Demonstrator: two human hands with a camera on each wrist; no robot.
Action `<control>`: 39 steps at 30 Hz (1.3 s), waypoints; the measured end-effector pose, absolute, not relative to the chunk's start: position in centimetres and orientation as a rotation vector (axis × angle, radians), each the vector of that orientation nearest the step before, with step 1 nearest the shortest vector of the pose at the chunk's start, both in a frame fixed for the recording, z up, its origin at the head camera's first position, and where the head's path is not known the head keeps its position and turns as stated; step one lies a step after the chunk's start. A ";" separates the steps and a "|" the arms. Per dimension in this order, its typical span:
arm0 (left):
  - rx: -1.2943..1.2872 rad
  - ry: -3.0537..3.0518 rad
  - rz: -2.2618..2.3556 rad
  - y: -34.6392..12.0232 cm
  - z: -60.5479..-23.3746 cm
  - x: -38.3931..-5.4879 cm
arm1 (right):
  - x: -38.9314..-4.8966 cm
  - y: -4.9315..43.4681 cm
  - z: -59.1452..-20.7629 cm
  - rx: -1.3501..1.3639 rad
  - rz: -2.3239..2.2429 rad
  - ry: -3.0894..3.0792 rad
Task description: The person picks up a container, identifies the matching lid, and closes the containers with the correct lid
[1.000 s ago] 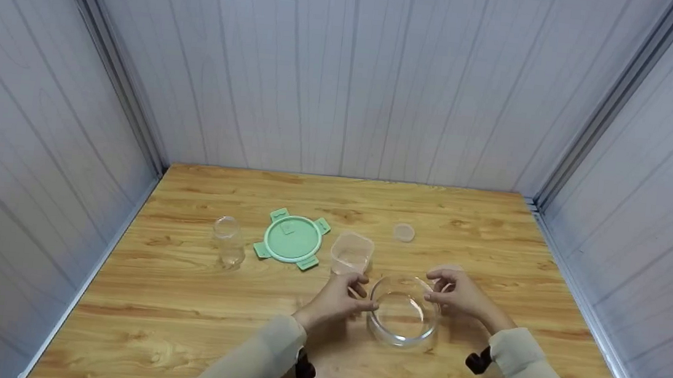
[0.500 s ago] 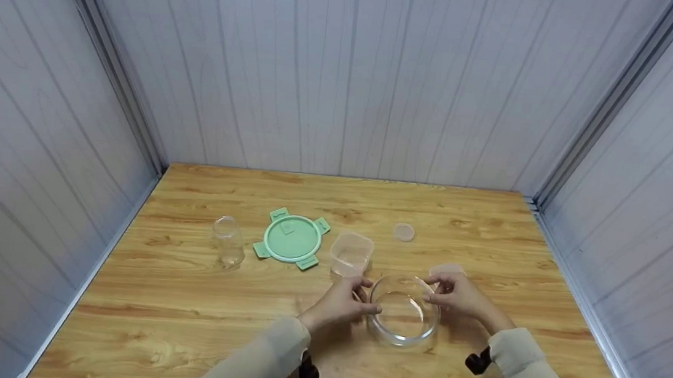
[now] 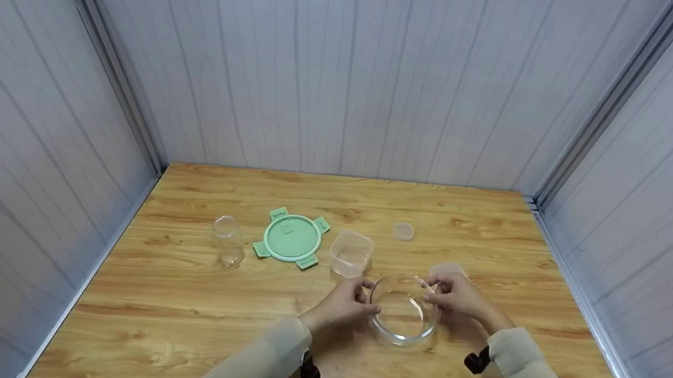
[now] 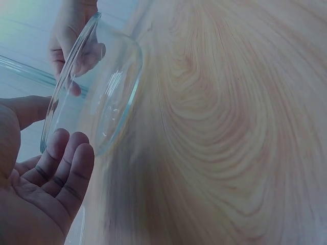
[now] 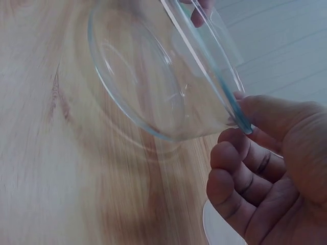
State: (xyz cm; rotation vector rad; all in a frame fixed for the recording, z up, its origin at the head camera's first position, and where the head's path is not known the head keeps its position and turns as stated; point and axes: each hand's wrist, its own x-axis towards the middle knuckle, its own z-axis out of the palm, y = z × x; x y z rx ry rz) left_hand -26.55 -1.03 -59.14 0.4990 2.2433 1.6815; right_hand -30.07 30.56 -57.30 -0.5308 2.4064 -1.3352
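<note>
Left hand shifted slightly toward bowl. Its thumb and fingers pinch one side; right hand pinches opposite side. Bowl between hands, near tub. Step, seemingly: securing bowl; next move calls for even hold.

Holds a clear glass bowl near the rim between the thumb and fingers of the left hand. Grips the far side with the right hand, partly seen through the glass. Shows swirling grain on the worktop; leaves contact between bowl and worktop hard to judge.
</note>
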 end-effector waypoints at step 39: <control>0.261 2.149 1.745 -2.3 -58.9 -25.9 | -28.7 28.2 -57.3 -0.518 -1.374 2.310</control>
